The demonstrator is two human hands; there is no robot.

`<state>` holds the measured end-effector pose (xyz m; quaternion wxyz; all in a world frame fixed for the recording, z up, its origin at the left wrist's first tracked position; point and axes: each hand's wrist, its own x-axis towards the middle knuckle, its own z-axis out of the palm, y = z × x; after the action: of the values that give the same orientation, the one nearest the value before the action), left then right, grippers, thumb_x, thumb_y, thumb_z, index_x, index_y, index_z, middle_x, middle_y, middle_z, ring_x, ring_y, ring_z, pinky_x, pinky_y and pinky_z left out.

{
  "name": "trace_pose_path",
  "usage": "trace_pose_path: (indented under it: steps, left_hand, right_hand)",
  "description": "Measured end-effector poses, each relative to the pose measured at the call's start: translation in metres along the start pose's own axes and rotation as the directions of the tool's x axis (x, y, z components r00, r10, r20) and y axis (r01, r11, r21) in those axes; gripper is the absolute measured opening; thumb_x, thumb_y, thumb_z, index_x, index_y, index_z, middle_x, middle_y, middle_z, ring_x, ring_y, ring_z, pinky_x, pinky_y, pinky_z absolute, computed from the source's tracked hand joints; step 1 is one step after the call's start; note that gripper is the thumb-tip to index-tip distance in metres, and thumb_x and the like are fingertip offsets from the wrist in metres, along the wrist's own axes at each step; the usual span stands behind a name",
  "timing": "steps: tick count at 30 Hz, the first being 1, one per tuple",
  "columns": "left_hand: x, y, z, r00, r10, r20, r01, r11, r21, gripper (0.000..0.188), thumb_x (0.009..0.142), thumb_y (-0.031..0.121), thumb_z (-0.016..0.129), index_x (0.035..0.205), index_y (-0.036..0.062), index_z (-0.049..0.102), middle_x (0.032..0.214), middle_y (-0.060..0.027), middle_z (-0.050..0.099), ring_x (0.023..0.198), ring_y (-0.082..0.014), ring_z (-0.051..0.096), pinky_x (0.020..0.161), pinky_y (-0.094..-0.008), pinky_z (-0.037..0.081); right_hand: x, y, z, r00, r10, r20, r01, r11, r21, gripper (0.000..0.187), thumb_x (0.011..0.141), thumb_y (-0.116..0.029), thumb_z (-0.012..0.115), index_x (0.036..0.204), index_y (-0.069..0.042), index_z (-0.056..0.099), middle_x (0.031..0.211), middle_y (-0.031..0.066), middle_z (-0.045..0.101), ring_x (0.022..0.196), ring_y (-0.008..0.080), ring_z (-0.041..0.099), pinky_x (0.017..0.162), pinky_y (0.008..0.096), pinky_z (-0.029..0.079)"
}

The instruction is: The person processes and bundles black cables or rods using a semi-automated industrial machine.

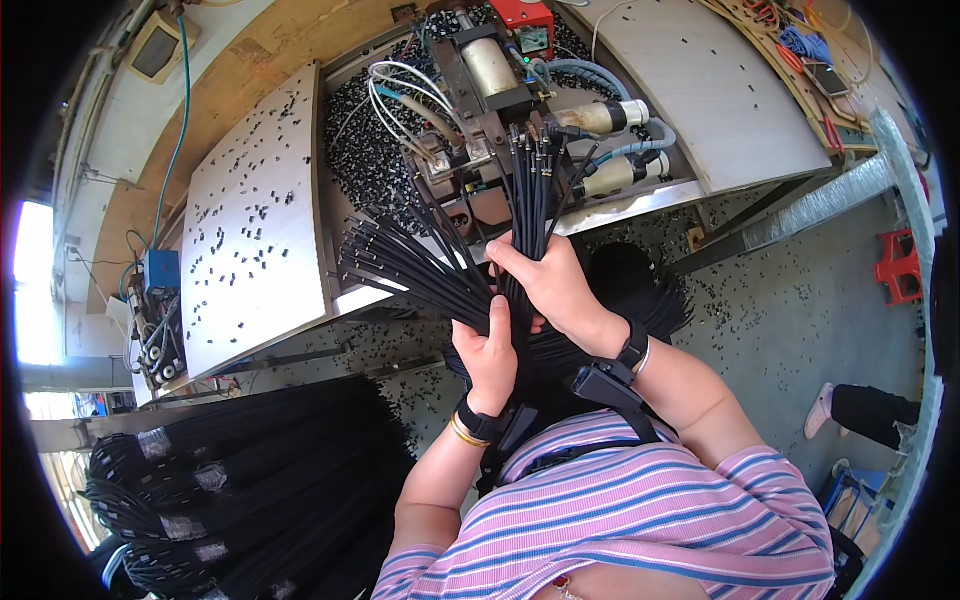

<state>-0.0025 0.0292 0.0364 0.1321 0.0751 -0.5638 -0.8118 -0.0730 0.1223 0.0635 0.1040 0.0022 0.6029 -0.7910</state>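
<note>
My left hand [488, 360] is closed around a bundle of thin black cables [405, 268]. Their small brassy ends fan out to the left, over the bench edge. Just above and to the right, my right hand [560, 288] grips another bundle of black cables [535, 195], pointing up and away with metal tips showing. Thumbs of both hands press on the cables, and the hands are close together. Below them the cables hang toward my lap, partly hidden by my arms. The far ends of the bundles reach in front of a machine [488, 70] with metal cylinders and hoses.
Small black pieces fill the machine's tray [365, 150] and lie scattered on the left panel [250, 220] and floor. Thick bundles of black cable [270, 490] lie at lower left. A red stool [898, 266] and another person's leg [875, 415] are at the right.
</note>
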Motion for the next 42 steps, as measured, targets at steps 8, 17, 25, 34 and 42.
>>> trace_pose_path:
  steps: [8,17,25,34,42]
  left_hand:
    - [-0.009,-0.013,0.000,0.999,0.004,0.041,-0.004,1.000,-0.003,0.015,0.093,0.002,0.050,0.107,-0.0027,0.048,0.091,-0.0093,0.060,0.065,-0.0162,0.061,0.057,-0.0280,0.053]
    - [-0.017,-0.030,-0.007,0.994,0.104,-0.038,-0.098,0.985,0.141,0.012,0.093,0.004,0.054,0.104,0.0014,0.052,0.096,-0.0015,0.058,0.085,-0.0085,0.054,0.076,-0.0234,0.046]
    - [-0.011,-0.025,-0.009,0.991,0.119,-0.056,-0.111,0.985,0.129,0.014,0.092,0.003,0.055,0.106,0.0018,0.052,0.098,-0.0013,0.057,0.084,-0.0078,0.053,0.076,-0.0220,0.044]
    - [-0.005,-0.024,-0.008,0.981,0.151,-0.119,-0.134,0.981,0.142,0.014,0.092,0.004,0.054,0.106,0.0017,0.052,0.098,-0.0022,0.057,0.083,-0.0084,0.053,0.075,-0.0222,0.044]
    - [-0.015,-0.016,-0.002,0.998,-0.047,0.035,0.051,0.992,-0.117,0.012,0.092,0.002,0.052,0.103,-0.0017,0.048,0.095,-0.0094,0.059,0.066,-0.0148,0.060,0.055,-0.0265,0.053]
  right_hand:
    - [-0.009,-0.003,-0.011,0.993,0.037,0.114,-0.035,0.999,-0.025,0.020,0.088,-0.019,0.066,0.093,0.000,0.065,0.076,0.0016,0.063,0.066,0.0081,0.058,0.062,0.0233,0.048]
    - [-0.019,0.008,-0.011,0.996,-0.086,-0.031,0.081,0.989,-0.123,0.020,0.087,-0.018,0.067,0.091,0.001,0.065,0.079,0.0032,0.065,0.069,0.0089,0.059,0.063,0.0233,0.047]
    - [-0.010,0.002,-0.003,0.999,-0.008,-0.031,0.008,1.000,-0.013,0.016,0.086,-0.015,0.065,0.088,0.000,0.065,0.076,0.0030,0.064,0.067,0.0084,0.058,0.060,0.0228,0.045]
    - [-0.003,0.003,0.000,0.999,-0.024,-0.046,0.024,1.000,0.008,0.021,0.086,-0.020,0.066,0.084,0.001,0.066,0.070,0.0031,0.064,0.062,0.0089,0.059,0.057,0.0237,0.045]
    - [-0.013,-0.005,-0.016,0.981,0.032,0.191,-0.039,0.999,0.034,0.019,0.085,-0.020,0.067,0.088,-0.001,0.066,0.072,0.0027,0.064,0.063,0.0074,0.059,0.057,0.0230,0.046]
